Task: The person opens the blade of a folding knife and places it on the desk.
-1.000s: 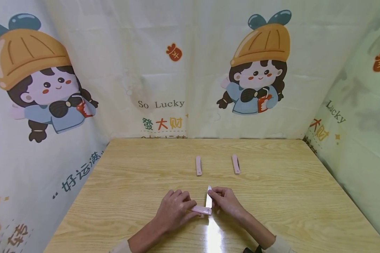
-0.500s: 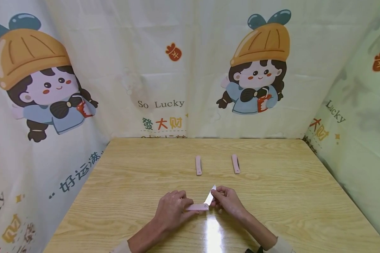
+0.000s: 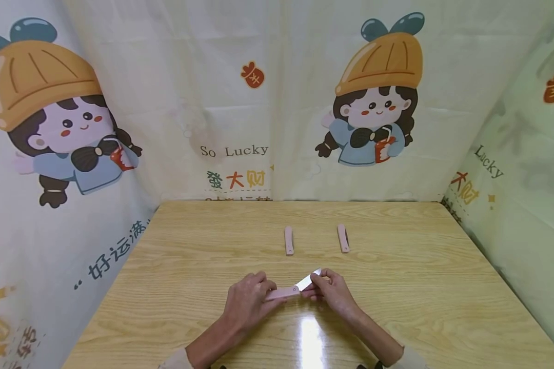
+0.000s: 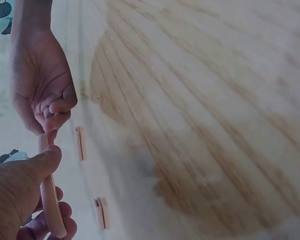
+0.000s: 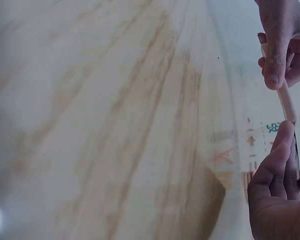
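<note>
A folding knife with a pink handle (image 3: pixel 282 293) is held between both hands above the table. My left hand (image 3: pixel 248 297) grips the handle, thumb on one side and fingers on the other, as the left wrist view also shows. The bright blade (image 3: pixel 306 281) is swung out at a wide angle from the handle, slanting up to the right. My right hand (image 3: pixel 333 292) pinches the blade near its tip between thumb and fingers. In the right wrist view, the right fingers lie along the blade, seen as a thin dark edge.
Two more pink folding knives lie folded on the wooden table (image 3: pixel 203 246) beyond the hands, a left one (image 3: pixel 289 241) and a right one (image 3: pixel 343 238). A printed cloth (image 3: pixel 300 102) encloses the table's back and sides. Light glares on the table near the front.
The blade has swung from nearly square to the handle to a much wider angle. My right hand has moved with its tip, and the handle has risen slightly away from me.
</note>
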{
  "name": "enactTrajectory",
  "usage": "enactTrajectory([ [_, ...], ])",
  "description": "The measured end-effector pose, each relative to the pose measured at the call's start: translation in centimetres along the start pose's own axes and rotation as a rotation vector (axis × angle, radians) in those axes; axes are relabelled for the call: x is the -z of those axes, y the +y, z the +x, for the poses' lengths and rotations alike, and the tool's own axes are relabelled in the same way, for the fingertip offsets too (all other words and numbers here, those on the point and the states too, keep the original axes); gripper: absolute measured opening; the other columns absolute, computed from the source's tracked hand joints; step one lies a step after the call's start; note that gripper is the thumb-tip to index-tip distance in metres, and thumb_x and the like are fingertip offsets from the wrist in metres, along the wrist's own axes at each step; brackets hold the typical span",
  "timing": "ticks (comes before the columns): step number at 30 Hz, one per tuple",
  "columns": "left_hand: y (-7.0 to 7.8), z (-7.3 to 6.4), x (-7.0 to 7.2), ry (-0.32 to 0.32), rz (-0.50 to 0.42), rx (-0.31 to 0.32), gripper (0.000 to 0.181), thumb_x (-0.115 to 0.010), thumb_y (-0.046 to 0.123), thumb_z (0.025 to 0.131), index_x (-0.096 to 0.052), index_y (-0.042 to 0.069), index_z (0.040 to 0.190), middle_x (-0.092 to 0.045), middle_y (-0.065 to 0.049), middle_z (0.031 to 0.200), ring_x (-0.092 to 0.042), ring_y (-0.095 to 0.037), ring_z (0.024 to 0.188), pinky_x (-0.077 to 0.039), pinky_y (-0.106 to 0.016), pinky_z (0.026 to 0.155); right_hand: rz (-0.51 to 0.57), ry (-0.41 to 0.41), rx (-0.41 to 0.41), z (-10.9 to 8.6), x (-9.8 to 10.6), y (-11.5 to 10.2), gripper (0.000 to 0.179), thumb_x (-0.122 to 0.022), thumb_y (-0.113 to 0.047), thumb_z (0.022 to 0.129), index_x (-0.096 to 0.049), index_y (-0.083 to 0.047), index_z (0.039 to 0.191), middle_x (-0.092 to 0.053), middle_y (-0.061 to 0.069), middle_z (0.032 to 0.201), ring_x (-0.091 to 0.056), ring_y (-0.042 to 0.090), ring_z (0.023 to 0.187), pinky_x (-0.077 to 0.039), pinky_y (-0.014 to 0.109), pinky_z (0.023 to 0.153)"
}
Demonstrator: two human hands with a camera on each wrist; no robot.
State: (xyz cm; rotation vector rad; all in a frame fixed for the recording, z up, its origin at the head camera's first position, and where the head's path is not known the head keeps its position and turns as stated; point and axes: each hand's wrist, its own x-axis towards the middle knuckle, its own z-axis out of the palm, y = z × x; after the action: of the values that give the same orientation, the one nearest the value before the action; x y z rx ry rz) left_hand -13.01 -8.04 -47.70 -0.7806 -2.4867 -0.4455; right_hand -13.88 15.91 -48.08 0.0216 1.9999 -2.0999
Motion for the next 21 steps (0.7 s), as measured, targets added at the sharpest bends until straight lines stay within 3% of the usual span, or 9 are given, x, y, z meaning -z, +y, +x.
enactTrajectory([
  [9,0.02,0.40,-0.28,-0.043,0.000,0.059,0.031,-0.087,0.044,0.076,-0.073,0.016,0.077,-0.056,0.009,0.071,-0.050,-0.006,0.059,-0.040,-0.022,0.045,0.032,0.108,-0.069,0.08,-0.06,0.03,0.020,-0.057,-0.014,0.104,-0.053,-0.001,0.090,-0.073,0.015,0.089,-0.068,0.015,0.070,-0.052,0.024,0.061],
  [15,0.27,0.59,-0.16,-0.074,-0.036,0.078,0.029,-0.087,0.041,0.077,-0.072,0.016,0.076,-0.056,0.009,0.069,-0.047,-0.003,0.057,-0.037,-0.019,0.045,0.016,0.113,-0.060,0.22,0.27,0.11,0.020,-0.058,-0.014,0.105,-0.059,0.004,0.094,-0.074,0.013,0.090,-0.068,0.013,0.069,-0.052,0.023,0.061],
  [21,0.45,0.78,0.63,-0.070,0.037,0.011,0.030,-0.089,0.041,0.075,-0.076,0.015,0.081,-0.060,0.006,0.077,-0.052,-0.008,0.064,-0.044,-0.024,0.053,0.015,0.135,-0.048,0.57,0.22,-0.36,0.021,-0.059,-0.013,0.104,-0.061,0.008,0.098,-0.073,0.016,0.089,-0.070,0.015,0.072,-0.053,0.023,0.064],
])
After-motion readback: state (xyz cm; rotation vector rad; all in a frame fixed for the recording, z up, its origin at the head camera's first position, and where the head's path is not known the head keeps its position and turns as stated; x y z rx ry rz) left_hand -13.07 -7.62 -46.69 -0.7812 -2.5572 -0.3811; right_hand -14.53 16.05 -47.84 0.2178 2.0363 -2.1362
